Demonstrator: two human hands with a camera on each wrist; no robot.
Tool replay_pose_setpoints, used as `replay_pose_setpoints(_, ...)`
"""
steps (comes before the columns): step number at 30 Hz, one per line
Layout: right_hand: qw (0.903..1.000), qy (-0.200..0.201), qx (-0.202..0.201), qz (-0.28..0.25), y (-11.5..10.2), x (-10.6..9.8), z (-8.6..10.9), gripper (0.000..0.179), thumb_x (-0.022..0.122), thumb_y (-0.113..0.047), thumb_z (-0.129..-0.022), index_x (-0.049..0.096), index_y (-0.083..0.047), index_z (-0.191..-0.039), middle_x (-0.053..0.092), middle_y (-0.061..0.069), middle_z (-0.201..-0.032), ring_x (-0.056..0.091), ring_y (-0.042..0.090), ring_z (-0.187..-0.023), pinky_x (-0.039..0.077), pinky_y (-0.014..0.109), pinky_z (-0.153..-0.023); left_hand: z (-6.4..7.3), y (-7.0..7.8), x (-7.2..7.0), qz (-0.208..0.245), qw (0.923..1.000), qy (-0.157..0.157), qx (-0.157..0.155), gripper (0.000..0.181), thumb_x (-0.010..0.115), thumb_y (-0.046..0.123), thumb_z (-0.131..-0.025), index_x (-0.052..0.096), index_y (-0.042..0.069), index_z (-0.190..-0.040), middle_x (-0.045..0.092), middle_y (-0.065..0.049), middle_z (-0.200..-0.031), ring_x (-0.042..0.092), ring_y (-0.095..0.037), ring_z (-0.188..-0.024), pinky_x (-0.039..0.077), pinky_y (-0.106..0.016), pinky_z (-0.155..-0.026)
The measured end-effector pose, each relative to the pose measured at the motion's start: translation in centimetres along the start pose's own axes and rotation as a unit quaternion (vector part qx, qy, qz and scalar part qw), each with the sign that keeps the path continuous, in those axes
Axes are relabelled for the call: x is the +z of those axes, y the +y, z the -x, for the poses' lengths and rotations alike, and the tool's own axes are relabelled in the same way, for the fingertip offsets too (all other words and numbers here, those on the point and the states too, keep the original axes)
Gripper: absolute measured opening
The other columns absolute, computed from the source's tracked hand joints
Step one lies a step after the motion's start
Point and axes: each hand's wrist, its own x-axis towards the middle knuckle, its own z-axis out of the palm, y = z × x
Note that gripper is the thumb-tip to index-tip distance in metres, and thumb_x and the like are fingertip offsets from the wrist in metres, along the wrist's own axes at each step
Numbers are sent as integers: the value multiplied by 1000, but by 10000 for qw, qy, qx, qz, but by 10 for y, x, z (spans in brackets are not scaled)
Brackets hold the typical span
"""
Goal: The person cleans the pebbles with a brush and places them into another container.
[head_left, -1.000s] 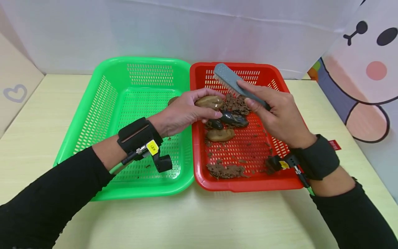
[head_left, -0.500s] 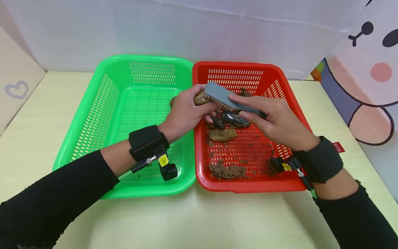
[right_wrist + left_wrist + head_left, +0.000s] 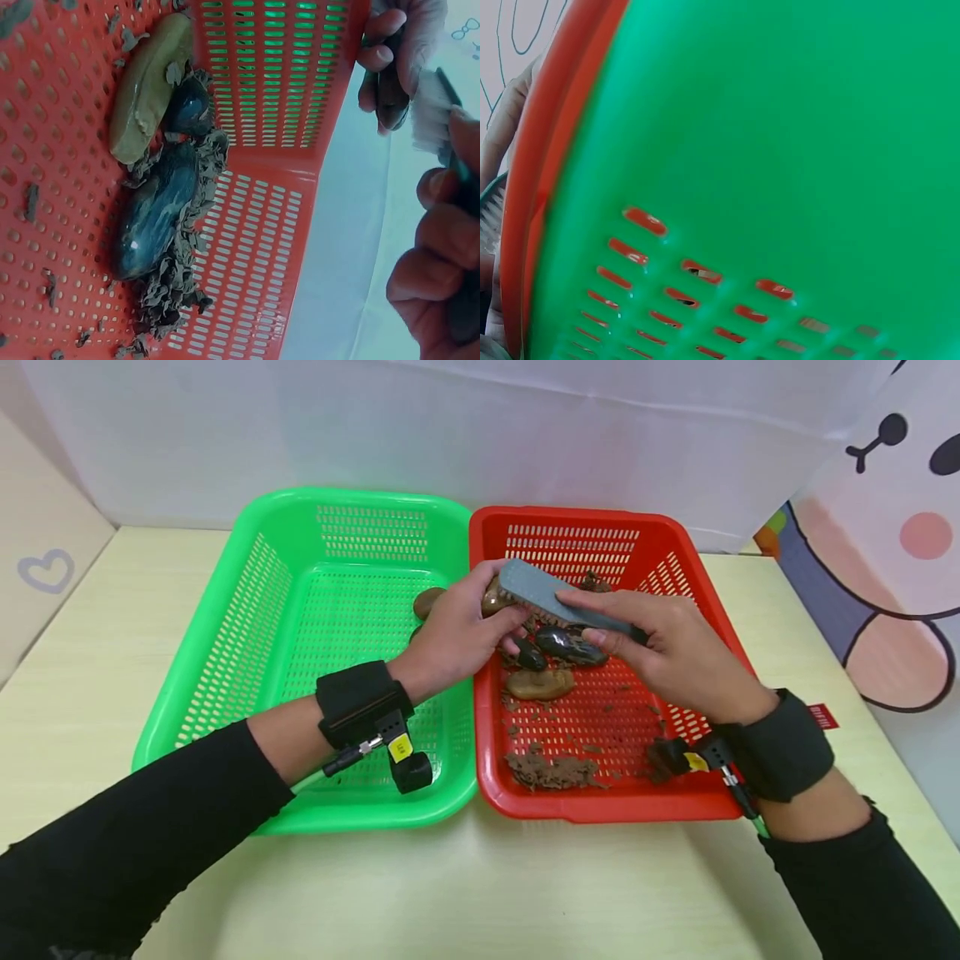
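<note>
In the head view my left hand grips a smooth brown stone above the meeting rims of the two baskets. My right hand holds a blue-grey scrubbing brush by its handle, bristles facing down and left at the stone. The right wrist view has the blurred bristles beside the held stone; whether they touch, I cannot tell. Below, the red basket contains a glossy dark stone, a smaller dark one and a tan one.
Brown flakes lie scattered over the red basket's floor. Beside it stands a green basket, with a brown stone partly hidden behind my left hand. A white sheet hangs at the back of the pale table.
The brush has come left and down from above the red basket to the held stone. My left hand has turned, so less of the stone shows. Little differs over the last half second.
</note>
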Motion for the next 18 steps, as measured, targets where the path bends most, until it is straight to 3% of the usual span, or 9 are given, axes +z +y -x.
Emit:
replay_pose_setpoints(3, 10000, -1, -34, -15, 0, 0, 0, 54, 70, 2, -92, 61, -18, -141, 68, 7, -109, 48, 12, -67, 35, 23, -55, 0, 1, 0, -76, 10000, -10, 7, 52, 56, 5, -103, 35, 3, -151, 65, -18, -111, 63, -37, -92, 60, -31, -75)
replay_pose_setpoints(11, 9962, 218, 630, 565, 2, -1, -1, 50, 68, -5, -96, 59, -18, -143, 68, 9, -100, 43, 16, -56, 33, 25, -51, 0, 1, 1, -98, 9995, 78, -293, 54, 58, 13, -104, 34, 6, -151, 65, -16, -103, 65, -39, -91, 60, -36, -78)
replay_pose_setpoints(14, 9971, 153, 585, 457, 2, -1, -1, 50, 67, -6, -96, 58, -20, -144, 67, 8, -101, 42, 15, -56, 32, 26, -51, -1, 1, 1, -116, 9996, 61, -243, 54, 58, 12, -103, 34, 5, -151, 66, -16, -104, 65, -40, -92, 59, -32, -76)
replay_pose_setpoints(18, 9998, -18, 184, 65, 1, -1, 0, 52, 68, -1, -95, 59, -20, -143, 66, 6, -103, 43, 13, -59, 33, 25, -52, 0, 1, 0, -111, 9999, -12, -76, 52, 56, 8, -104, 34, 3, -151, 65, -17, -106, 64, -37, -92, 59, -31, -75)
